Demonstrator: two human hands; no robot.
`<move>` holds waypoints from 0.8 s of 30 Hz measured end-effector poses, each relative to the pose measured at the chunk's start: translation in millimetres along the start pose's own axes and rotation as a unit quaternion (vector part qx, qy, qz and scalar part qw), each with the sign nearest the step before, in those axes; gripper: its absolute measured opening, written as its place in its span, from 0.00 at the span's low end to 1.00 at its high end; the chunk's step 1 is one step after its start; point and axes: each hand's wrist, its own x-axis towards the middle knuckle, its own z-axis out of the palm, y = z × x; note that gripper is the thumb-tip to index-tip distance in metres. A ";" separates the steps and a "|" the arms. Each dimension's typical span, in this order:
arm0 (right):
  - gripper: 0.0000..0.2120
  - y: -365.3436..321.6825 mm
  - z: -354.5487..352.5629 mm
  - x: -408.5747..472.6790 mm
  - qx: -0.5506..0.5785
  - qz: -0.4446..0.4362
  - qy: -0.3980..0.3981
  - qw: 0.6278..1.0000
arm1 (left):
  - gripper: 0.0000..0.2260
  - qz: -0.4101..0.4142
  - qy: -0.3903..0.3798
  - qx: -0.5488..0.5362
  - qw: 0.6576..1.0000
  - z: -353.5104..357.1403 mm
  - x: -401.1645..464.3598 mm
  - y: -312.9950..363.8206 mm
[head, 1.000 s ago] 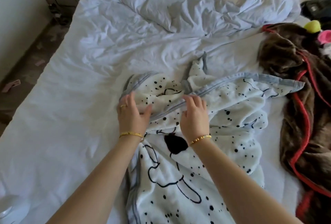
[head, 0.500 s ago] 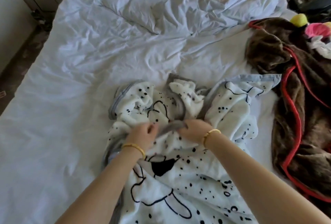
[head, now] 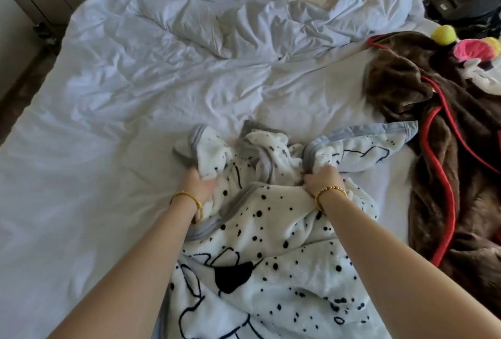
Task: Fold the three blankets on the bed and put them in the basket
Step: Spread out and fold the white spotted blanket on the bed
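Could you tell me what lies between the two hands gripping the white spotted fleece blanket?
In the head view, bunched folds of the white spotted fleece blanket with its grey border fill the stretch between the left hand and right hand.

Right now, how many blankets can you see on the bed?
2 for certain: the spotted white blanket gripped by both hands near the front, and the brown blanket with red trim at the right. A third may lie past the right edge.
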 end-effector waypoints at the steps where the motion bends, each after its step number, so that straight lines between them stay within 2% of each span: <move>1: 0.10 -5.1 -6.3 -2.8 0.048 -0.020 0.024 0.998 | 0.11 0.030 0.043 -0.028 0.998 -0.3 0.7 14.7; 2: 0.09 -12.4 -13.3 -5.7 0.106 -0.043 0.054 0.992 | 0.14 0.061 0.109 -0.051 0.991 -2.8 1.9 31.7; 4: 0.14 -33.5 -30.5 -12.6 0.200 -0.117 0.152 0.961 | 0.20 0.133 0.247 -0.109 0.954 -15.1 0.5 69.0; 6: 0.17 -55.4 -49.1 -20.5 0.215 -0.214 0.252 0.919 | 0.24 0.201 0.293 -0.158 0.921 -24.1 -0.2 91.6; 7: 0.16 -62.1 -55.6 -23.3 0.198 -0.253 0.266 0.909 | 0.26 0.195 0.288 -0.155 0.925 -25.6 0.6 95.4; 9: 0.15 -62.6 -58.4 -27.6 0.149 -0.294 0.221 0.918 | 0.34 0.108 0.262 -0.089 0.955 -22.4 -4.4 89.8; 10: 0.13 -54.9 -53.6 -30.0 0.109 -0.304 0.184 0.928 | 0.37 0.082 0.267 -0.033 0.959 -17.2 -9.7 81.0; 12: 0.10 -25.7 -33.4 -38.2 -0.007 -0.318 0.105 0.942 | 0.35 0.169 0.275 0.051 0.945 -2.6 -24.8 62.4; 13: 0.09 -6.6 -20.6 -43.0 -0.069 -0.318 0.068 0.943 | 0.31 0.218 0.239 0.062 0.944 5.8 -28.7 55.2; 14: 0.11 12.5 -8.2 -49.4 -0.120 -0.315 0.039 0.941 | 0.27 0.215 0.170 0.050 0.960 14.4 -30.7 50.3; 15: 0.14 29.4 3.3 -54.8 -0.158 -0.313 0.019 0.936 | 0.28 0.168 0.088 0.017 0.982 21.9 -30.3 48.0; 17: 0.18 52.4 19.5 -63.5 -0.195 -0.309 0.014 0.931 | 0.34 0.059 -0.032 -0.051 0.996 31.3 -26.7 46.1; 19: 0.17 61.2 26.7 -70.3 -0.212 -0.310 0.039 0.926 | 0.38 0.009 -0.062 -0.103 0.993 36.7 -26.9 45.7; 21: 0.18 62.8 27.3 -73.8 -0.225 -0.324 0.051 0.918 | 0.41 -0.005 -0.065 -0.125 0.990 40.1 -26.4 44.7; 24: 0.21 62.5 21.6 -73.6 -0.226 -0.338 0.013 0.913 | 0.44 -0.006 -0.098 -0.086 0.991 44.2 -28.6 49.4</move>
